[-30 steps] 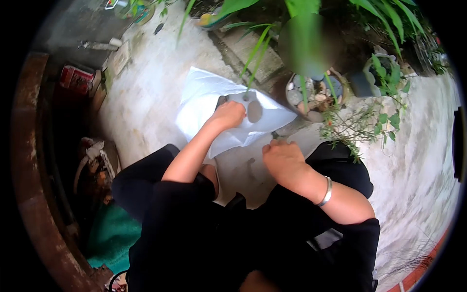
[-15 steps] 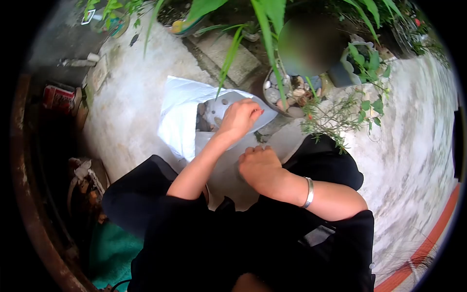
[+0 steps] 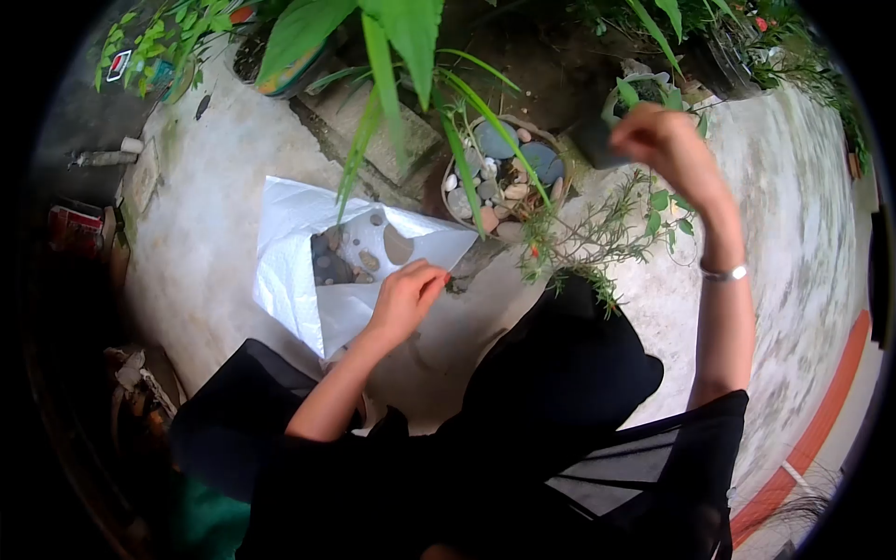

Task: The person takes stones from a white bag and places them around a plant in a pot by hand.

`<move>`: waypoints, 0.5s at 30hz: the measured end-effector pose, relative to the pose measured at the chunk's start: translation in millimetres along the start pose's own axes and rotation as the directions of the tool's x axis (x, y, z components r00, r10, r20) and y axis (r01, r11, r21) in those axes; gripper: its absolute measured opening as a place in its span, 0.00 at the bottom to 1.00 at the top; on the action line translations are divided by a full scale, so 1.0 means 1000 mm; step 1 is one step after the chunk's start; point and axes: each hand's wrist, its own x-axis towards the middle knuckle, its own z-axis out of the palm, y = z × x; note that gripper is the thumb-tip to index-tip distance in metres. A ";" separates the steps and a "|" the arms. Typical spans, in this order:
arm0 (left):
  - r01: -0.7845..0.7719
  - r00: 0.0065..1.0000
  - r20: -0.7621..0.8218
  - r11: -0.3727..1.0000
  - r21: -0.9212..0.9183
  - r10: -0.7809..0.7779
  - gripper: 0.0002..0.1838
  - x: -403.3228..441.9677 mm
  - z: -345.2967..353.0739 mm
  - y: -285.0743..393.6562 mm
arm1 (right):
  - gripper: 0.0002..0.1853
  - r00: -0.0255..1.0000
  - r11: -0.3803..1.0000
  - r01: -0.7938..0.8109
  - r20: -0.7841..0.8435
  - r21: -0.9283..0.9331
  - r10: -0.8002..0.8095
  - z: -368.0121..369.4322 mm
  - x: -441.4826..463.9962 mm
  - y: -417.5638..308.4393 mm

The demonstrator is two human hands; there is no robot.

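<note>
A white bag (image 3: 285,252) lies open on the pale ground, with several dark and light stones (image 3: 331,266) showing in its mouth. Beside its right edge is my left hand (image 3: 409,299), its fingers curled together; a small red spot shows at the fingertips, and anything held is too small to make out. My right hand (image 3: 667,149), above a silver bracelet (image 3: 724,273), is raised at the upper right in front of a potted plant. Its fingers are smeared by motion, and whether they hold anything is unclear. A round pot (image 3: 448,191) of pebbles stands between the bag and that hand.
Long green leaves (image 3: 401,47) hang over the top middle. A concrete block (image 3: 373,131) lies behind the bag. A thin-leaved plant (image 3: 597,245) spreads right of the pebble pot. My knees, in black cloth, are near the bag. At the left stands a red box (image 3: 77,231).
My right hand has risen from near my knees to the upper right. My left hand has moved off the bag's opening toward me. The view has shifted, and the pebble pot shows more fully.
</note>
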 end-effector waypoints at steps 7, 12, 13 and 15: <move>0.088 0.996 0.009 0.996 -0.016 -0.087 0.04 -0.008 -0.004 -0.007 | 0.10 0.933 0.958 0.227 0.320 -0.175 -0.163 0.057 0.023 0.011; 0.089 0.996 -0.028 0.996 -0.016 -0.089 0.04 -0.008 -0.013 -0.006 | 0.08 0.865 0.909 0.261 0.496 -0.324 -0.071 0.066 0.031 -0.003; 0.086 0.996 -0.034 0.996 -0.019 -0.086 0.04 -0.008 -0.014 -0.007 | 0.07 0.865 0.910 0.285 0.489 -0.301 -0.110 0.069 0.033 0.000; 0.080 0.996 -0.040 0.996 -0.025 -0.081 0.04 -0.008 -0.015 -0.008 | 0.07 0.862 0.888 0.302 0.498 -0.346 -0.099 0.069 0.035 0.003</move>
